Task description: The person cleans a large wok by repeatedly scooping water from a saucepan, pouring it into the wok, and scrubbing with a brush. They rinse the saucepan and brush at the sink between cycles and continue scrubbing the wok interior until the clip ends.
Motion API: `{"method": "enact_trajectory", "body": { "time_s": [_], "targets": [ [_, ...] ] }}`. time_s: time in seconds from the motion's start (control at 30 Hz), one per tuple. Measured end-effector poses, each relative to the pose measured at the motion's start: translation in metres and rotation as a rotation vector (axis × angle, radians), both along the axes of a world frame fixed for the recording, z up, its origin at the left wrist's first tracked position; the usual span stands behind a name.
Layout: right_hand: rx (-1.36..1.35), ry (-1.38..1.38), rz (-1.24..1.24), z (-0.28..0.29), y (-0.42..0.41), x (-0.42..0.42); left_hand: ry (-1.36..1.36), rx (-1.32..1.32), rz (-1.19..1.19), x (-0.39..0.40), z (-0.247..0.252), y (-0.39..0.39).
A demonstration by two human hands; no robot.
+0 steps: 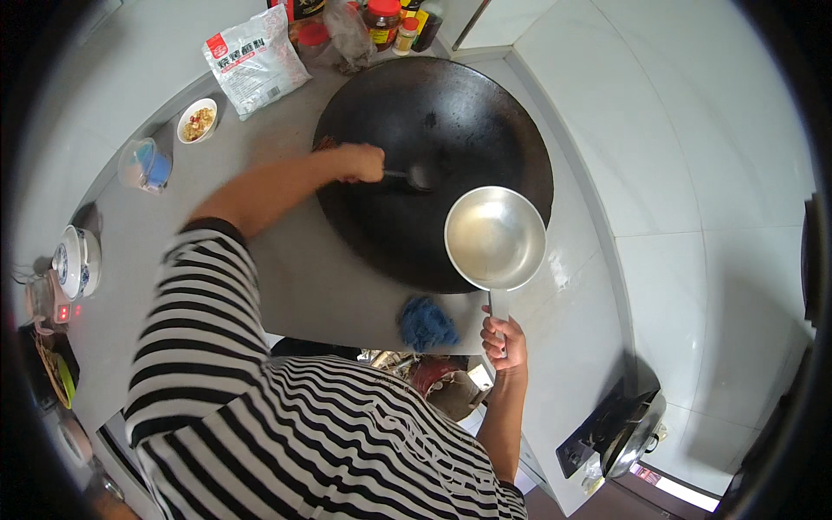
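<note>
A large dark wok [390,227] is set into the grey countertop in front of me. My left hand [363,162] reaches over its left side, closed around the handle of a ladle [421,177]. The ladle's dark bowl hangs over or rests in the wok; which of the two I cannot tell. My right hand [505,341] grips the handle of a silver metal scoop [495,240]. That scoop overlaps the wok's right front rim, its inside facing up, with a pale yellowish sheen at the bottom. Just left of my right hand lies a crumpled blue cloth [428,324].
Left of the wok are a white bowl of chopped food [197,122], a plastic tub [148,167], a white-and-silver bag [259,62] and a lidded tureen [77,261]. Sauce jars [382,23] stand behind. A lidded metal pan [634,435] sits at right.
</note>
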State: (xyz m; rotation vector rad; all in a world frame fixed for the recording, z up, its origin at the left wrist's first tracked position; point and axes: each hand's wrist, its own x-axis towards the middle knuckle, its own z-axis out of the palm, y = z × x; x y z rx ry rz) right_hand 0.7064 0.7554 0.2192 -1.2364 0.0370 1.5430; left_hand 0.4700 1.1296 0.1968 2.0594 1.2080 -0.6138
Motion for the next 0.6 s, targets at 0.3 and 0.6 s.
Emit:
{"method": "enact_trajectory", "body": {
  "time_s": [0.3, 0.6],
  "targets": [
    [0.0, 0.048, 0.0, 0.004, 0.001, 0.0, -0.711, 0.299, 0.039, 0.071, -0.066, -0.035],
    [0.096, 0.139, 0.03, -0.001, 0.016, 0.0, -1.167, 0.681, -0.201, -0.028, 0.02, -0.085]
  ]
}}
